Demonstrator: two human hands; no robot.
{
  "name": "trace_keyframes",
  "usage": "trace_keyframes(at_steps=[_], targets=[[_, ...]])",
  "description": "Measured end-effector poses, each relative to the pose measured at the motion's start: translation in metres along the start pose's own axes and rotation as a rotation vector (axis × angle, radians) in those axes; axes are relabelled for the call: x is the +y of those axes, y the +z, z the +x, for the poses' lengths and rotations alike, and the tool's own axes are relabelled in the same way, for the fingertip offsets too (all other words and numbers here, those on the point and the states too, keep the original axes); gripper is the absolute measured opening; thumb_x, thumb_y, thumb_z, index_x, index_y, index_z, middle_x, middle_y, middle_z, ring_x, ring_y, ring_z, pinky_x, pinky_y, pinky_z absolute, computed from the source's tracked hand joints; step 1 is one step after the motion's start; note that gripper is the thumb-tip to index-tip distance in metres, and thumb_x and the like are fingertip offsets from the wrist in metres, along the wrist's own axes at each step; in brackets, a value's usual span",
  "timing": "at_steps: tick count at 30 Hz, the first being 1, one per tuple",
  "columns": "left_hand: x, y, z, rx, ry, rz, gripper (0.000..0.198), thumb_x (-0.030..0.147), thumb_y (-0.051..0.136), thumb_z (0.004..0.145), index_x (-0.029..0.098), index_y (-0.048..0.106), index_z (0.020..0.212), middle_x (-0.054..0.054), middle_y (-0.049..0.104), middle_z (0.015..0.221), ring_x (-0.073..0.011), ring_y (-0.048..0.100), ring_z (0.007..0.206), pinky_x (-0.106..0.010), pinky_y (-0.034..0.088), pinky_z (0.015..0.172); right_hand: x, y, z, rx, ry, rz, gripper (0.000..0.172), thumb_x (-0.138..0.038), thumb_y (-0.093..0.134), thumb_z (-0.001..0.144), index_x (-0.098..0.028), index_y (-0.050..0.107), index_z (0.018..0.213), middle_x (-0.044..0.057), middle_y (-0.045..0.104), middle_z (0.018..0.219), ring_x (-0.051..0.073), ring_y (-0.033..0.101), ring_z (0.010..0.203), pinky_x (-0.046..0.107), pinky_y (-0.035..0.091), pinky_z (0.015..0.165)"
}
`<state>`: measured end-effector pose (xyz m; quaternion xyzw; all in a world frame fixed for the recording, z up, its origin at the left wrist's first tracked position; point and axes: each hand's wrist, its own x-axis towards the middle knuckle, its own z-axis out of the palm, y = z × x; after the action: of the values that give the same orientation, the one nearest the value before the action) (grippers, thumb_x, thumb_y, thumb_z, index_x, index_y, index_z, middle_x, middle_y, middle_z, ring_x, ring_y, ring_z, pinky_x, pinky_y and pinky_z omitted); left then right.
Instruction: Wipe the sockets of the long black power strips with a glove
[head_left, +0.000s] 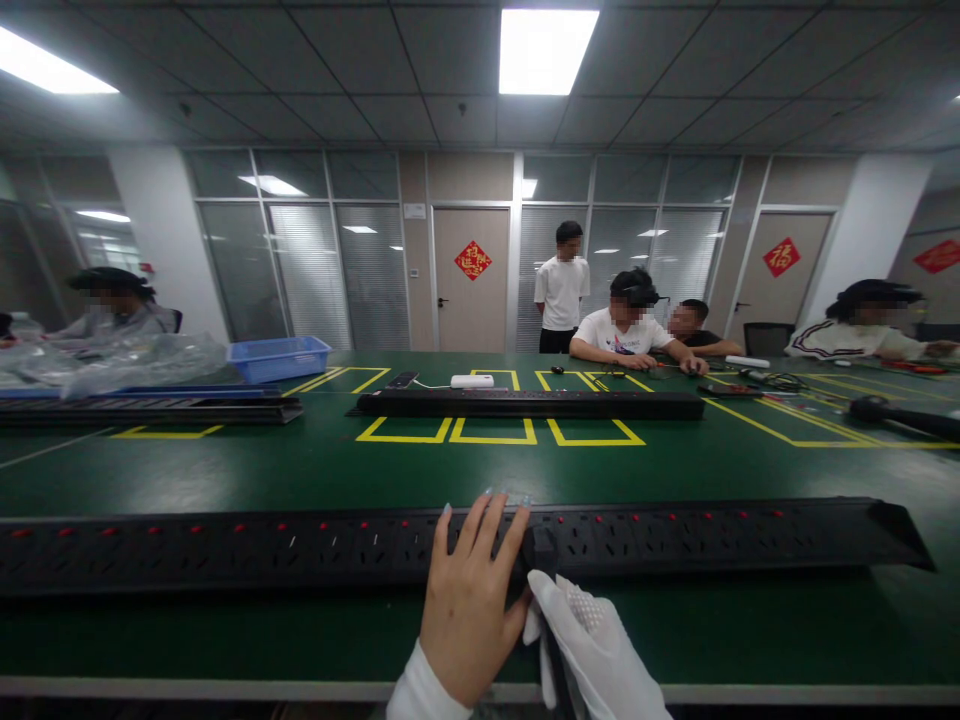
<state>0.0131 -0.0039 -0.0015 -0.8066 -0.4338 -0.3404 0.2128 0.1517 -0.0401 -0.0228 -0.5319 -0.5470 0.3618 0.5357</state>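
Socket strip (225,548), long and black, lies across the near part of the green bench (262,640), a row of small red switches along its top; its left end runs out of view, and its right end stops at a bare, angled black end piece (889,530). Left hand (472,590), bare, with pale blue nails, rests over the middle of this strip, its grip spread, the fingertips reaching the far edge. Right hand (596,635), in a white glove with a dotted patch, is just beside it, its grip closed around a black cord (553,655), thumb and fingers pinching it below a black plug (541,547). That plug sits against the strip's face; whether its pins are fully in cannot be told.

Farther back, a second black strip (540,404) lies roughly parallel, near yellow tape outlines (491,440). Behind it are a white device (472,381) and a dark phone-like object (403,380), joined by a white cable (433,386). On the left, dark metal channels (150,411) lie in front of clear plastic bags (150,362) and a blue bin (279,360). Across the bench one person (562,290) stands, and another in a white T-shirt (621,335) leans over small black parts.
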Motion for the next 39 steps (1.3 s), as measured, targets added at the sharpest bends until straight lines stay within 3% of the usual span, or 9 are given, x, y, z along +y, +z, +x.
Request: trace_keyframes(at_steps=[7, 18, 23, 39], targets=[[0.001, -0.001, 0.000, -0.007, -0.005, -0.011, 0.062, 0.019, 0.051, 0.082, 0.029, 0.042, 0.142, -0.004, 0.051, 0.142, -0.0254, 0.044, 0.130, -0.052, 0.022, 0.111, -0.015, -0.001, 0.000, 0.016, 0.019, -0.061, 0.066, -0.082, 0.051, 0.071, -0.018, 0.066, 0.064, 0.010, 0.070, 0.068, 0.023, 0.065, 0.069, 0.027, 0.049, 0.067], [0.000, 0.001, -0.001, 0.002, -0.002, -0.011, 0.062, 0.022, 0.055, 0.082, 0.029, 0.042, 0.142, -0.005, 0.052, 0.141, -0.0260, 0.045, 0.129, -0.052, 0.023, 0.111, -0.013, 0.000, 0.000, -0.005, 0.019, -0.048, 0.064, -0.080, 0.052, 0.072, -0.018, 0.064, 0.064, 0.009, 0.069, 0.066, 0.022, 0.063, 0.068, 0.027, 0.048, 0.068], [0.001, 0.002, -0.002, 0.027, -0.018, -0.039, 0.060, 0.033, 0.058, 0.083, 0.031, 0.043, 0.141, -0.004, 0.052, 0.140, -0.0266, 0.046, 0.128, -0.051, 0.023, 0.112, -0.006, -0.001, 0.000, -0.007, 0.000, -0.067, 0.061, -0.077, 0.049, 0.078, -0.019, 0.065, 0.068, 0.008, 0.069, 0.067, 0.021, 0.061, 0.066, 0.027, 0.046, 0.067], [0.000, 0.001, -0.002, -0.005, -0.005, -0.003, 0.063, 0.020, 0.052, 0.081, 0.029, 0.041, 0.142, -0.004, 0.051, 0.142, -0.0256, 0.044, 0.130, -0.052, 0.024, 0.111, 0.002, 0.000, 0.003, 0.016, -0.008, -0.062, 0.059, -0.075, 0.051, 0.078, -0.019, 0.062, 0.062, 0.005, 0.064, 0.060, 0.018, 0.058, 0.058, 0.026, 0.047, 0.063]])
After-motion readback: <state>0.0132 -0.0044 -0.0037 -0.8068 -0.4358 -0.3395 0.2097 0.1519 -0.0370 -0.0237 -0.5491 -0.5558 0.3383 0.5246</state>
